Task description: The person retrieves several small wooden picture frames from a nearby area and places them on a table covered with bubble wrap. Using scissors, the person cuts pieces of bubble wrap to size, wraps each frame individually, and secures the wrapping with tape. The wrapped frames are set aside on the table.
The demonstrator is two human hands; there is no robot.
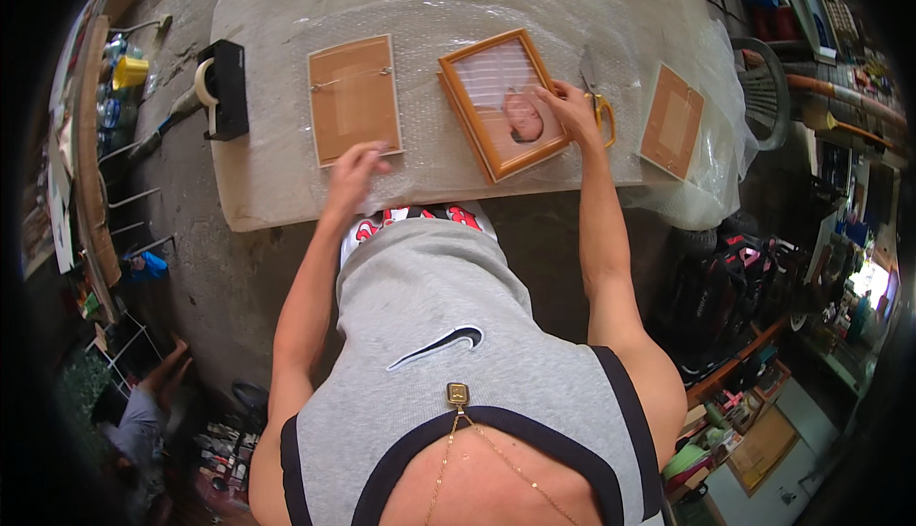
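Observation:
A wooden picture frame with a photo of a baby under its front lies tilted on bubble wrap. My right hand grips its right side, thumb and fingers at the edge. To its left a second frame lies face down, showing a brown backing board and hanging hardware. My left hand is at that frame's lower edge; its fingers are blurred, and whether they touch the frame I cannot tell. Scissors with yellow handles lie just right of my right hand.
A smaller frame, back side up, lies at the table's right end. A black tape dispenser stands at the left end of the pale table. Beyond the right edge is a dark chair. Another person is at the lower left.

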